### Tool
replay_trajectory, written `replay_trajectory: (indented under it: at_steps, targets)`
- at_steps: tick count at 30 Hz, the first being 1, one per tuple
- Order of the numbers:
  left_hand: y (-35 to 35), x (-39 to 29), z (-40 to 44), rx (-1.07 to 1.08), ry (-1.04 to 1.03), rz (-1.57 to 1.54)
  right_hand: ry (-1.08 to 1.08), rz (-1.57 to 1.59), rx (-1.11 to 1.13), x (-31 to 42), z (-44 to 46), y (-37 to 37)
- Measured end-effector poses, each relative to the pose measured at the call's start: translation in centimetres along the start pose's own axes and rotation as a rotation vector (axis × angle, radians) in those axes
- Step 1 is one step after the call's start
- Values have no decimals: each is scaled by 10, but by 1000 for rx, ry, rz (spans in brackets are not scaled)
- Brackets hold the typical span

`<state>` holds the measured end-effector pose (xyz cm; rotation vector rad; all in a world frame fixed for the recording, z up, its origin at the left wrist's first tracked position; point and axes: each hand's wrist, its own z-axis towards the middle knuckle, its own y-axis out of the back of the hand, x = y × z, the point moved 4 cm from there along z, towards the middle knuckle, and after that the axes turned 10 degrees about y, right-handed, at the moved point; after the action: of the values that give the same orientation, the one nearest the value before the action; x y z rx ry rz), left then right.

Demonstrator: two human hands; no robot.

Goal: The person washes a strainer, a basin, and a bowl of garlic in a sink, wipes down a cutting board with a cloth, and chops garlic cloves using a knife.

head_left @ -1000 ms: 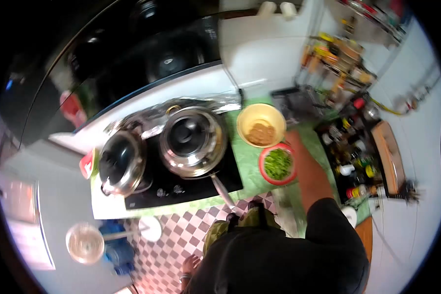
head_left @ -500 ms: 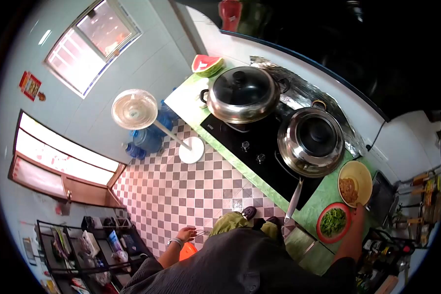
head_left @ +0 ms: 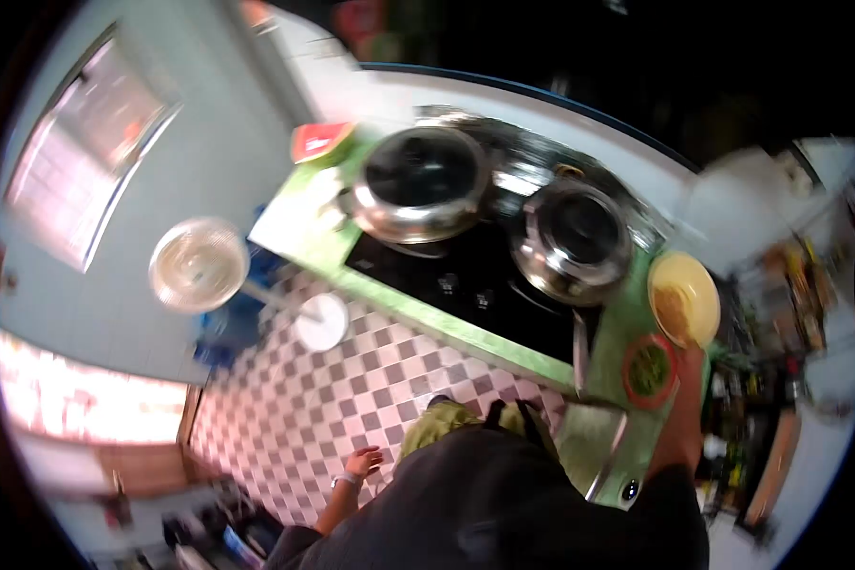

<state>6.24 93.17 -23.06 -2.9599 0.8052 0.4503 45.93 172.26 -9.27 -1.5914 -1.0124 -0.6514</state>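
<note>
My right hand (head_left: pixel 691 359) grips the near rim of a yellow bowl (head_left: pixel 701 290). Brownish food, perhaps meat, lies along the bowl's left side, and the bowl looks tipped. Just left of that hand, a red-rimmed plate (head_left: pixel 627 380) bears chopped green vegetables (head_left: pixel 650 369) on the green counter. My left hand (head_left: pixel 364 463) hangs low over the checkered floor, fingers stretched out, and I see nothing held in it. Motion blur softens the whole view.
A lidded pan (head_left: pixel 579 242) with a long handle and a larger lidded pot (head_left: pixel 423 185) stand on the black stove (head_left: pixel 465 299). Watermelon (head_left: pixel 321 142) lies at the counter's far left. A standing fan (head_left: pixel 199 266) is on the floor. Kitchen tools and bottles crowd the right side.
The view has turned to the right, so the stove and fan appear farther left. My right hand stays on the yellow bowl, which looks more tilted. The left hand still hangs low.
</note>
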Motion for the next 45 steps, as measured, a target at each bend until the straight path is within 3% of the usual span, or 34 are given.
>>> replay_trajectory:
  at_steps: [1, 2, 3, 4, 5, 7, 8, 13, 16, 18, 20, 21, 27, 28, 29, 31, 33, 34, 36, 45]
  targets:
    - [13, -16, 7, -13, -9, 1, 96, -73, 71, 11, -21, -12]
    - [22, -31, 6, -28, -19, 0, 188, -372, -223, -11, 43, 81]
    - [35, -40, 6, -10, -47, 9, 228, -373, -352, -2, 8, 50]
    - [47, -54, 9, -1, -80, 10, 169, -494, -264, 4, -14, 40]
    - [64, -59, 17, 27, -110, 42, 130, -521, -414, 12, -51, 12]
    - [89, -69, 25, 16, -112, 122, 152, -502, -432, 10, -87, -1]
    - [110, -69, 42, 45, -266, 419, 140, -513, -468, 10, -104, -6]
    - [136, -95, 41, -35, -104, 368, 152, -538, -521, 17, -183, -39]
    - [163, -81, 109, 120, -86, 294, 172, -593, -527, 31, -232, -55]
    - [159, -89, 130, 251, -201, 339, 195, -623, -538, 41, -258, -58]
    - [138, -99, 123, 382, -523, 853, 242, -604, -453, 48, -284, -61]
    - [132, -102, 124, 395, -522, 873, 264, -571, -425, 54, -301, -65]
    - [100, -117, 134, 385, -44, 561, 178, -587, -413, 93, -415, -98]
    - [90, -125, 123, 385, -34, 588, 150, -596, -387, 101, -436, -106]
    - [78, -137, 106, 393, -236, 864, 137, -617, -398, 110, -457, -114]
    - [60, -157, 92, 364, -317, 1027, 114, -639, -369, 127, -496, -130]
    - [49, -171, 88, 271, -186, 929, 95, -651, -349, 143, -528, -138]
    - [47, -174, 85, 195, -4, 726, 87, -644, -354, 150, -543, -141]
    - [31, -182, 76, 209, -94, 707, 33, -708, -364, 165, -570, -143]
    - [-18, -141, 37, 177, -102, 719, 104, -654, -332, 240, -636, -112]
